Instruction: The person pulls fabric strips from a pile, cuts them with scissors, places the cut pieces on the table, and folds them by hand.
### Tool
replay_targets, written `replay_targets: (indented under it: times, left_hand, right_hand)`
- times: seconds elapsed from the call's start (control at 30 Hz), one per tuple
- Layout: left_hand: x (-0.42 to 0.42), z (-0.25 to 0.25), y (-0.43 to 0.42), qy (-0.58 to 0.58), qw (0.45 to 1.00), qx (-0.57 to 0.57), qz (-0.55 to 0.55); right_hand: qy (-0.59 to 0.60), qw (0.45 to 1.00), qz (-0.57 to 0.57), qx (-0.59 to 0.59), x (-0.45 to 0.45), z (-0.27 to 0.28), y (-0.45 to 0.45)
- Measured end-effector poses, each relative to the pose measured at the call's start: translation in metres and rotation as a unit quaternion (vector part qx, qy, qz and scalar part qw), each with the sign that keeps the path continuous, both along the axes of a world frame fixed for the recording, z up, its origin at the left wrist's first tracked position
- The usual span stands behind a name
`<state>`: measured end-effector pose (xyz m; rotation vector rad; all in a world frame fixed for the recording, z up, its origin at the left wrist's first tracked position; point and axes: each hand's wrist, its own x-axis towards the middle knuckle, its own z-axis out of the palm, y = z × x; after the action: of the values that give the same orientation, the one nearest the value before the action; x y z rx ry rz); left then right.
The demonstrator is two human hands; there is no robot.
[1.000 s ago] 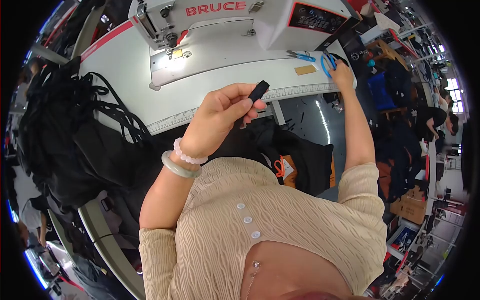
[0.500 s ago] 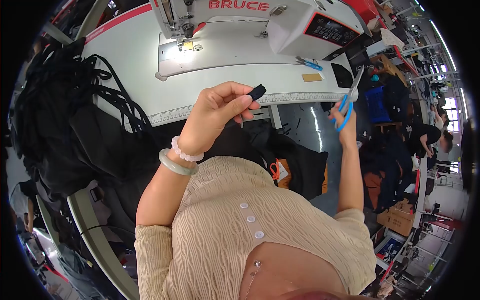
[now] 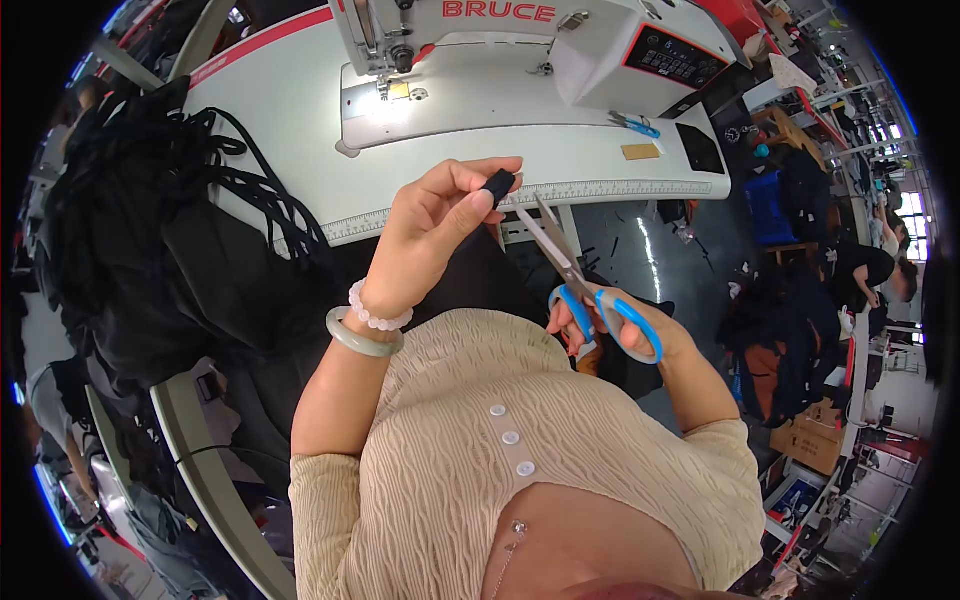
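Pinched between the thumb and fingers of my left hand (image 3: 430,225) is a small folded black fabric piece (image 3: 500,186), held above the front edge of the white table. My right hand (image 3: 630,325) has its fingers in the blue handles of a pair of large scissors (image 3: 572,275). The scissor blades are slightly parted, and their tips point up and left, close beside the black piece. Whether the tips touch it I cannot tell.
A white sewing machine (image 3: 610,60) stands behind, its needle area lit. A ruler strip (image 3: 620,188) runs along the table edge. Small blue snips (image 3: 635,125) and a tan card (image 3: 641,152) lie at the right. Black garments (image 3: 190,250) are heaped at left.
My right hand has picked up the large scissors from the table's right end and brought them left to the black piece. My left hand still holds that piece, now turned slightly.
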<state>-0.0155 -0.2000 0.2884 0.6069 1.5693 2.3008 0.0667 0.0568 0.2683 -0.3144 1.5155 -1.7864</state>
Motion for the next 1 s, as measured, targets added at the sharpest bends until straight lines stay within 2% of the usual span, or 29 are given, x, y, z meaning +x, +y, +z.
replay_targets:
  times: [0.27,0.37,0.57,0.67,0.77,0.9,1.0]
  left_hand:
    - [0.0,-0.011,-0.001,0.018,0.997,0.034,-0.07]
    - [0.0,-0.013,-0.003,0.005,0.997,0.009,-0.073]
    - [0.002,-0.018,-0.009,0.004,0.997,-0.061,-0.057]
    - [0.005,-0.015,-0.004,0.0,0.999,-0.046,-0.012]
    - [0.007,-0.01,-0.005,-0.017,0.997,-0.08,0.007]
    - [0.01,-0.002,-0.007,-0.029,0.993,-0.105,0.048]
    - [0.012,-0.001,-0.004,-0.002,0.987,-0.159,0.04]
  right_hand:
    - [0.042,0.999,0.001,0.013,-0.008,0.004,-0.013]
    - [0.043,0.999,-0.004,0.02,-0.01,0.002,-0.015]
    - [0.077,0.994,-0.072,0.014,-0.014,0.001,-0.026]
    - [0.076,0.993,-0.073,0.045,-0.014,0.004,-0.021]
    - [0.017,0.991,-0.116,0.056,-0.012,0.003,-0.018]
    - [0.13,0.976,-0.141,0.102,-0.012,-0.001,-0.019]
    - [0.277,0.937,-0.189,0.095,-0.018,0.0,-0.029]
